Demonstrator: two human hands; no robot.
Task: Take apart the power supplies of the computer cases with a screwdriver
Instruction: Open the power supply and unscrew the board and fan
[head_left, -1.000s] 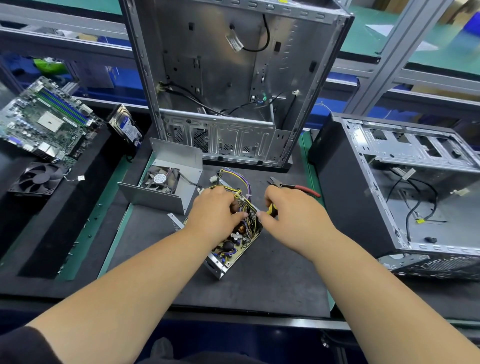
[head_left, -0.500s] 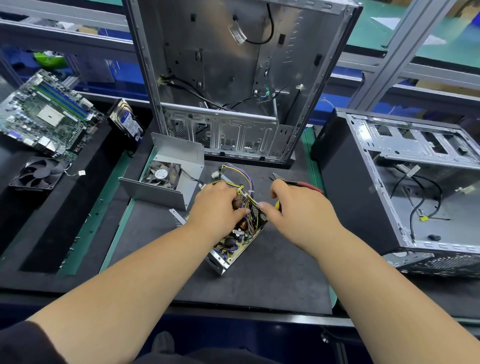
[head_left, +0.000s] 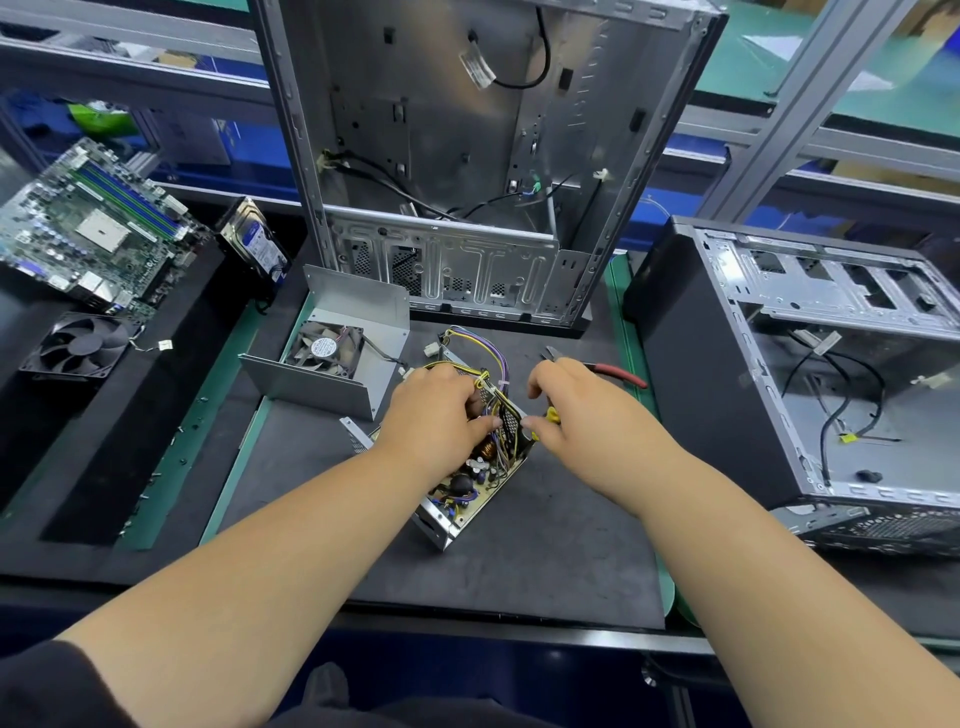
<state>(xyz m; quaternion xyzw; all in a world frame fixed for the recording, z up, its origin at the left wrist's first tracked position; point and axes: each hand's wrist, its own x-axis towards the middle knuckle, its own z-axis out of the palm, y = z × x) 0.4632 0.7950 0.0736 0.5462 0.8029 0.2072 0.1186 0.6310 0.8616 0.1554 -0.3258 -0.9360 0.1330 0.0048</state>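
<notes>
Gripping power supply (head_left: 470, 488) rim, left hand (head_left: 434, 415); right hand (head_left: 571, 410) pinching screwdriver (head_left: 551, 415).

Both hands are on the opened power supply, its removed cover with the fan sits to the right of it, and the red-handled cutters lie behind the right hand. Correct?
Not quite. In the head view the cover with the fan sits to the left of the power supply, not the right. Both the left hand and right hand are on it, and the cutters lie behind the right hand.

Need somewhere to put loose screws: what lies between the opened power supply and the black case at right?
Head view: only bare dark mat between power supply and black case, crossed by the right forearm.
</notes>
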